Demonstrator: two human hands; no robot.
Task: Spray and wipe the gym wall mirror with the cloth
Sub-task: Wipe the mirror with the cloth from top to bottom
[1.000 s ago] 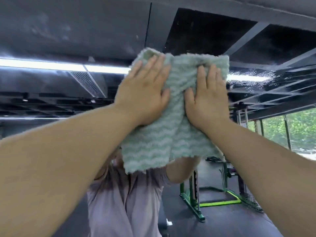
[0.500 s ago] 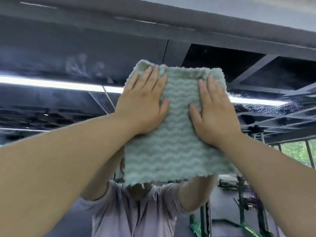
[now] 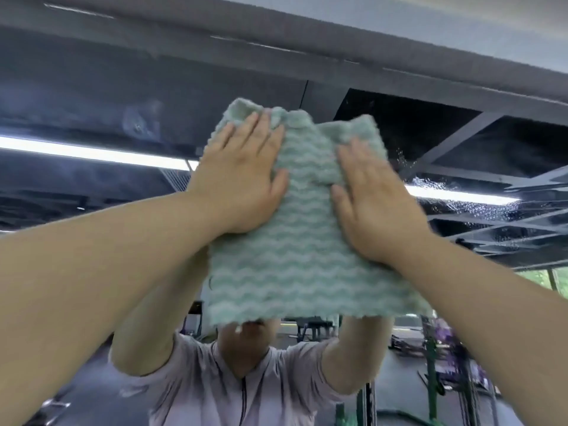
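Note:
A pale green cloth [image 3: 295,259] with a wavy weave lies flat against the upper part of the wall mirror [image 3: 92,96]. My left hand [image 3: 242,179] presses its top left part with straight fingers. My right hand [image 3: 375,201] presses its right side the same way, fingers pointing up. The cloth's top edge is bunched between the two hands. Spray droplets [image 3: 461,201] cling to the glass to the right of the cloth. No spray bottle is in view.
The grey top frame of the mirror [image 3: 338,41] runs just above the cloth. The glass reflects a person in a light shirt [image 3: 215,379], ceiling light strips [image 3: 92,152] and green gym racks [image 3: 433,364] at lower right.
Both hands have pushed the cloth up the mirror toward its top frame and slightly right. The cloth's top edge has crumpled between them. My view has tilted upward.

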